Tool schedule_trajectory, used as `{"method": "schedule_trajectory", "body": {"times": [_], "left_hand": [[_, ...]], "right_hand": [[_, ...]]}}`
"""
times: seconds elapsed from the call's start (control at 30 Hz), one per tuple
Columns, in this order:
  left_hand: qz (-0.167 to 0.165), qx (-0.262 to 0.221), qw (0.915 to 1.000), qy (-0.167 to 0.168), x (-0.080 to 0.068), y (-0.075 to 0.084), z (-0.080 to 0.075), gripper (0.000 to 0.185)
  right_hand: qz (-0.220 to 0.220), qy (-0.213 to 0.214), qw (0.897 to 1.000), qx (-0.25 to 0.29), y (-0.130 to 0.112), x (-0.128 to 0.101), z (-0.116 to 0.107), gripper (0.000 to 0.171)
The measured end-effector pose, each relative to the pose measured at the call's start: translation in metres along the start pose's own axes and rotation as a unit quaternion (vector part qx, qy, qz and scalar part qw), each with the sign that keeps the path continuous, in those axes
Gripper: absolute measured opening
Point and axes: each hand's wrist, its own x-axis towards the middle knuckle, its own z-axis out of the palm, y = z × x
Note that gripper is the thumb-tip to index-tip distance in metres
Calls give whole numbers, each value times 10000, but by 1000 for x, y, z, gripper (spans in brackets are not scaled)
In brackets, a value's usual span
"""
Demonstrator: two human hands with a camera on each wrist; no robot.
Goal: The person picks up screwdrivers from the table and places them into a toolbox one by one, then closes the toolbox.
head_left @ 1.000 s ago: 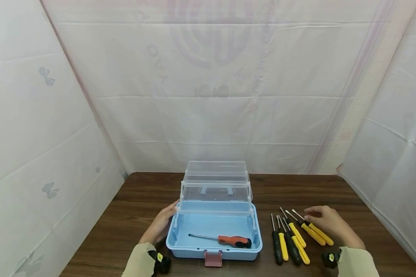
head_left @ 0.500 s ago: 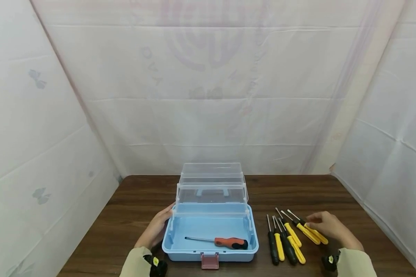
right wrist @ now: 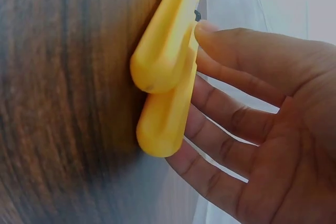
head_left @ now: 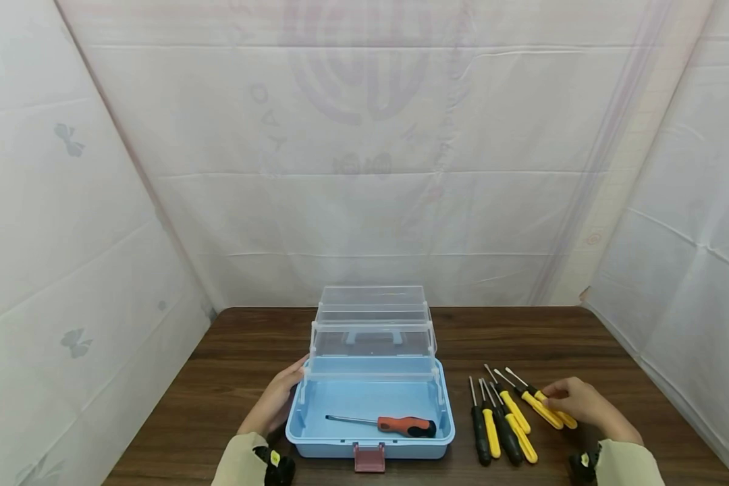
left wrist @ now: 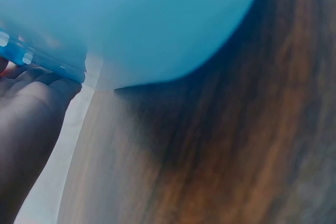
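Observation:
A light blue toolbox stands on the table, its clear tiered trays raised at the back and its reddish latch hanging down in front. Inside lies a screwdriver with an orange and black handle. My left hand rests its extended fingers along the toolbox's left side; in the left wrist view the fingers reach the rim. At the right end of a group of screwdrivers, my right hand pinches the outermost yellow-handled screwdriver between thumb and fingers. Another yellow handle overlaps it.
Several screwdrivers with yellow or black handles lie fanned out right of the toolbox, shafts pointing away from me. The brown wooden table is enclosed by white sheets at the back and sides.
My right hand has moved slightly nearer to me along the outermost yellow handle, its fingers settling on it. My left hand stays at the toolbox, and the head view has shifted slightly.

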Motion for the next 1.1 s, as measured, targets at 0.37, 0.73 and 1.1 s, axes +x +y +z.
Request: {"method": "schedule_trajectory", "body": {"times": [0.37,0.73,1.1], "left_hand": [[14,-43,10000,-14,0,0,0,56],[30,-37,10000,-26,0,1,0,57],[14,-93,9999,-38,-1,1,1,55]], "right_hand": [[91,-38,9999,-137,-2,1,0,31],[109,54,9999,-97,-1,2,4,27],[156,119,9998,-85,1,3,7,25]]}}
